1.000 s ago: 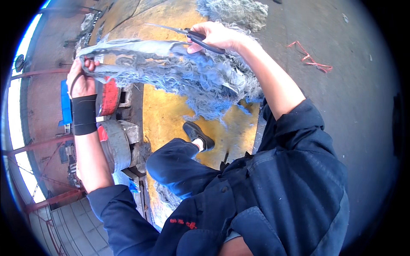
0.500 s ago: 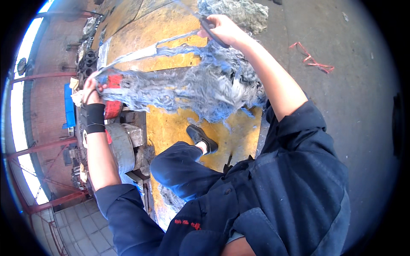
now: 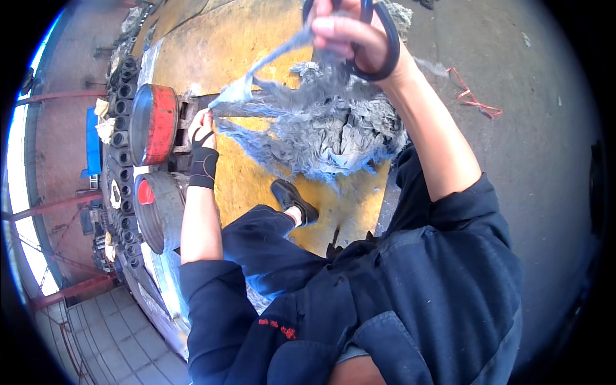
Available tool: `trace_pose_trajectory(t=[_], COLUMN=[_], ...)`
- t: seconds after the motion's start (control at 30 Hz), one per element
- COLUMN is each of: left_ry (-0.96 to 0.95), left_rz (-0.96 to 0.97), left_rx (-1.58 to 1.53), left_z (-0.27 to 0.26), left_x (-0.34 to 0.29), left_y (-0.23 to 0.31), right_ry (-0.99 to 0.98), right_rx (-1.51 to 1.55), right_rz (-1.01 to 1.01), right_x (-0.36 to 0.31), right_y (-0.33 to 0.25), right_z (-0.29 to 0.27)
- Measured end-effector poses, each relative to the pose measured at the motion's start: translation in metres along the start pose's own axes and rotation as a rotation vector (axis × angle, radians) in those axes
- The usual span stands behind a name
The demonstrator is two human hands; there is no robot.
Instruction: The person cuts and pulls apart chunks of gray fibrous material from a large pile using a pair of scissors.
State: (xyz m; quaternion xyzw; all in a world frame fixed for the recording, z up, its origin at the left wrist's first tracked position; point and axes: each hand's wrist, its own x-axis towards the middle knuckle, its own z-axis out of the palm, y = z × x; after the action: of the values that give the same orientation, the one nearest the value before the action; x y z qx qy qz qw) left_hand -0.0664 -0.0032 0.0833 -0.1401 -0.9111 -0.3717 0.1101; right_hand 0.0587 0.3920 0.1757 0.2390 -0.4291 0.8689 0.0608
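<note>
My left hand (image 3: 203,128), with a black wrist wrap (image 3: 204,168), pinches the end of blue-grey fibre strands. These run right into a large shaggy bundle of grey fibre (image 3: 333,131) with bluish edges. My right hand (image 3: 351,40) is raised at the top, its fingers through the black handles of scissors (image 3: 391,48); the blades are not visible. A thin strand (image 3: 279,54) stretches from the left hand up to the right hand's fingers. A paler flat strip (image 3: 239,92) is part of it.
Yellow boards (image 3: 224,38) lie under the bundle, and my black shoe (image 3: 294,200) stands on them. To the left are a red drum-like part (image 3: 156,125), a grey cylinder (image 3: 158,212) and a row of dark rings (image 3: 122,138). Red twine (image 3: 471,96) lies on the grey floor at right.
My left hand has moved right, toward the bundle, and the strands between it and the bundle are shorter. My right hand has come closer and slightly right with the scissors, whose handles now show.
</note>
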Motion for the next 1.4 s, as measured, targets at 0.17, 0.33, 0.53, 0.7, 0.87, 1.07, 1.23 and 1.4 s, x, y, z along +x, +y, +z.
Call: trace_pose_trajectory(t=[0.17,0.33,0.53,0.7,0.87,1.07,1.23,1.4], left_ry=[0.054,0.141,0.086,-0.239,-0.991,-1.293,-1.329,-1.315], left_rz=[-0.466,-0.638,-0.772,-1.195,-1.136,-0.086,0.022,-0.069], left_rx=[-0.479,-1.108,-1.412,-1.462,-1.058,-0.814,-0.813,-0.778], left_z=[-0.001,-0.028,-0.026,0.022,0.077,0.099,0.079,0.061], left_x=[-0.048,-0.108,-0.172,-0.203,-0.239,-0.238,-0.246,-0.251], left_y=[-0.031,-0.03,-0.01,0.059,0.071,0.087,0.096,0.104], right_ry=[-0.292,-0.751,-0.29,-0.047,-0.178,-0.376,-0.75,-1.284], right_rx=[-0.09,-0.334,-1.464,-1.471,-1.537,-1.529,-1.597,-1.876], right_rz=[0.433,0.81,0.579,0.656,0.624,0.689,0.89,0.736], right_x=[-0.032,-0.051,-0.045,-0.037,-0.049,-0.073,-0.053,-0.087], right_y=[0.022,0.071,0.118,0.152,0.192,0.244,0.315,0.391], right_z=[0.026,0.048,0.002,-0.007,0.001,0.002,0.053,0.087])
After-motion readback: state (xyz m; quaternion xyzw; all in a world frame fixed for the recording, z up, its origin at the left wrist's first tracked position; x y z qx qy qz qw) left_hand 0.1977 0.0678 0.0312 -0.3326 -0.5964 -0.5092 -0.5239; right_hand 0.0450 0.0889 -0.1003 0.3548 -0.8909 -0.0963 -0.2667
